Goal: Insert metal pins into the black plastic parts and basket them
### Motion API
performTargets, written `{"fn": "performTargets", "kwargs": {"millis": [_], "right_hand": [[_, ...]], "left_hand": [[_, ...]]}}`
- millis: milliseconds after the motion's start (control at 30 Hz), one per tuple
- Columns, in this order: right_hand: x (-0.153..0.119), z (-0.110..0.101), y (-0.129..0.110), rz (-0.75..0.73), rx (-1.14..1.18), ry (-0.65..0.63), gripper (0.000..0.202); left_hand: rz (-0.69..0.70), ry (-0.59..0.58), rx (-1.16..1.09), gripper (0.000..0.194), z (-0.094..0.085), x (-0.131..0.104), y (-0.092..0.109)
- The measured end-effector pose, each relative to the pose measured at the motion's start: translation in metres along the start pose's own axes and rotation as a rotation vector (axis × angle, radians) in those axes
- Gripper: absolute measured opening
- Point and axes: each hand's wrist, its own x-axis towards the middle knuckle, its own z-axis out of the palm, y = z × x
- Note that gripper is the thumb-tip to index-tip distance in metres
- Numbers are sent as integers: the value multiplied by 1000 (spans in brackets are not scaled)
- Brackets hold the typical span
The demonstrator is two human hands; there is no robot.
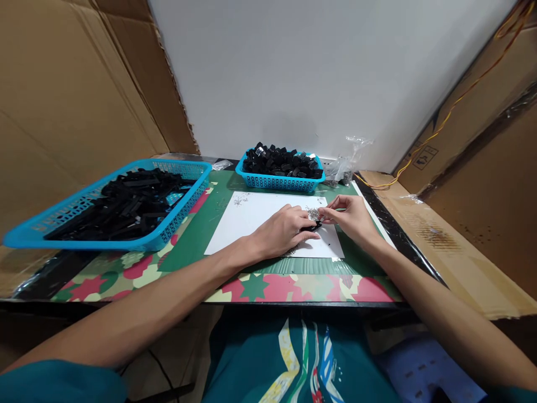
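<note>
A pale wall (314, 73) and cardboard (75, 84) enclose the counter (364, 288), where a big blue basket (84, 244) stands left of a white sheet (243, 229) and a smaller basket (277, 182) on its far side. Over the sheet's right part, the left hand (287, 230) grasps a black piece (311, 227), probably light, stiff, smooth plastic, best held by its long sides; whether the right hand (350, 218), fingertips pinched just beside it, holds anything cannot be told. Tiny metal bits (312, 214) lie just beyond.

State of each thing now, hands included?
Left hand: holding black part.
Right hand: fingertips close together; any held piece unclear.
Black part: held, partly hidden.
Left blue basket: open, partly filled.
Rear blue basket: open, heaped full.
White sheet: flat.
Silvery bits: loosely piled.
Clear bag: crumpled.
</note>
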Motion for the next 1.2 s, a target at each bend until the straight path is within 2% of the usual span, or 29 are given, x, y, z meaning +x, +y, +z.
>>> {"fn": "performTargets", "kwargs": {"millis": [500,700,933,1000,1133,1200], "right_hand": [[0,-3,4,-1,-16,-32,47],[1,-3,-2,-26,-61,-34,47],[3,-1,3,-63,-121,-14,42],[3,-2,2,-91,-89,17,40],[5,-7,-4,-203,8,91,33],[5,-8,-5,-258,-65,77,30]], "left_hand": [[-26,35,-164,27,5,-1,-4],[-35,20,-176,26,4,-1,-5],[-60,3,-158,27,-1,-1,-3],[-119,52,-191,28,-3,0,-2],[-309,291,-318,28,-8,2,-2],[-403,390,-366,32,-11,3,-5]]}}
